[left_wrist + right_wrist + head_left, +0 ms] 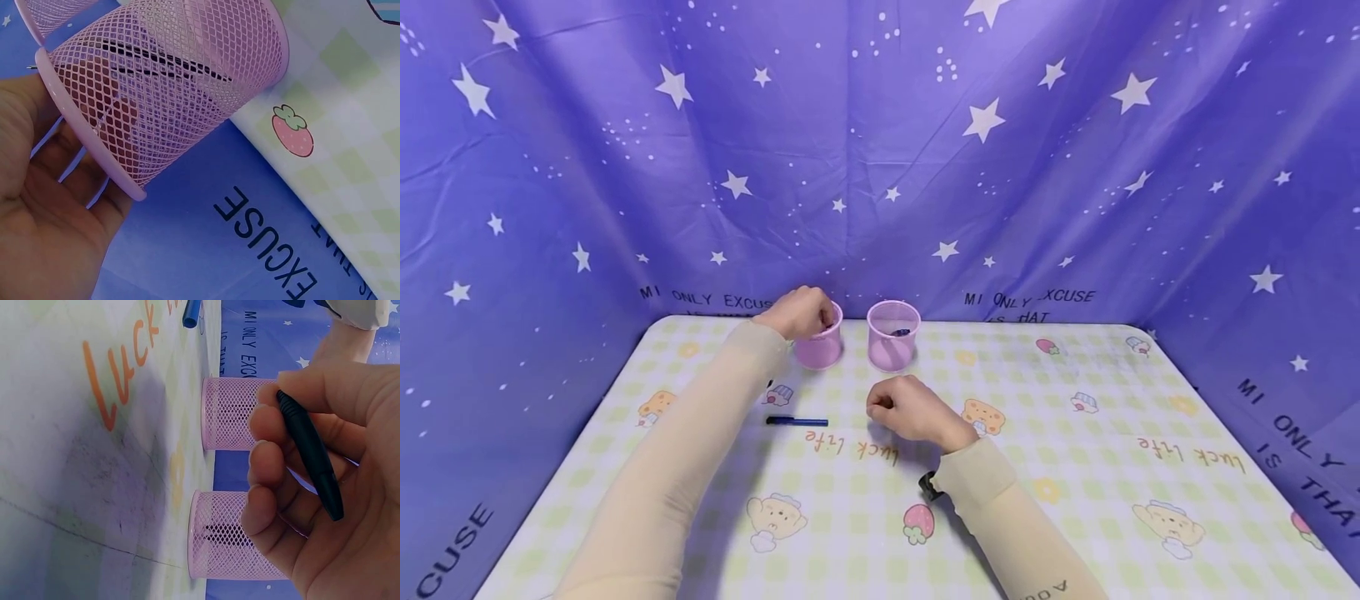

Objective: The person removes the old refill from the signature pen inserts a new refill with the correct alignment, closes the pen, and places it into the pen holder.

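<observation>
Two pink mesh cups stand side by side in the head view. My left hand (797, 313) reaches over the rim of the left cup (820, 348). Through the mesh (194, 94) in the left wrist view, the fingers of my left hand (56, 187) show inside, beside thin dark sticks; whether they grip anything cannot be told. The right cup (891, 346) has something dark blue inside. My right hand (913, 410) is in front of it, low over the table. In the right wrist view, my right hand (337, 437) holds a short black pen-like piece (310, 453) between thumb and fingers.
A blue pen (797, 422) with a dark end lies on the patterned tablecloth (1097, 450), to the left of my right hand. A small black tip (769, 384) shows beside my left sleeve. A purple star curtain (850, 167) hangs behind the table.
</observation>
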A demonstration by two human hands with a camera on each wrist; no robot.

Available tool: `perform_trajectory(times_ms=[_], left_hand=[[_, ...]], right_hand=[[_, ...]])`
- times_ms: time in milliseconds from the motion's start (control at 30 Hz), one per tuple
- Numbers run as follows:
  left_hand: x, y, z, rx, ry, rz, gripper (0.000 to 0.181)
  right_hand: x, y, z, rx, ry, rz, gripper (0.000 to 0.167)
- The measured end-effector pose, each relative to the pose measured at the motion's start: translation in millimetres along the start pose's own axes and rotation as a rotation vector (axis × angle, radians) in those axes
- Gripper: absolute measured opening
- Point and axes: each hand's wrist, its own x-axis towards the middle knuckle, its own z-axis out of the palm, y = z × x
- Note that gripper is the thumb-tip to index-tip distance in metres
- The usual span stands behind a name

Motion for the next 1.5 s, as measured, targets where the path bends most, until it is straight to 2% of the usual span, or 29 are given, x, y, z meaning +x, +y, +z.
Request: perform_trajectory(times_ms=[233,533,800,1000,1100,1267,1500], left_hand=[[0.2,0.9,-3.0,-0.019,-0.046,-0.020,0.017],[-1.9,-1.1,-3.7,-0.053,-0.033,-0.028,0.019],[-4.4,4.2,-7.2,0.022,-0.029,0.023,0.016],[-6.4,13.9,-4.7,0.143,-0.070,-0.034,0.047],[-6.0,16.8,-1.8,0.164,-0.090,-0.075,0.059],[-7.6,15.2,2.8,0.129,-0.100,-0.120,0.064],[-11.0,16.7,3.1,0.106,-0.091,-0.119,0.063]], right_hand=[[-0.1,-1,0,0.010,-0.003,0.008,0.013],[0.7,-1,0,0.018,-0.010,0.008,0.013],[0.4,-2,0,0.020,-0.018,0.010,0.013],[0.4,-3,0,0.024,-0.022,0.007,0.013],[0.4,-3,0,0.022,-0.021,0.004,0.013],[0.6,-3,0,0.024,-0.020,0.003,0.013],[0.6,-2,0,0.020,-0.017,0.004,0.013]])
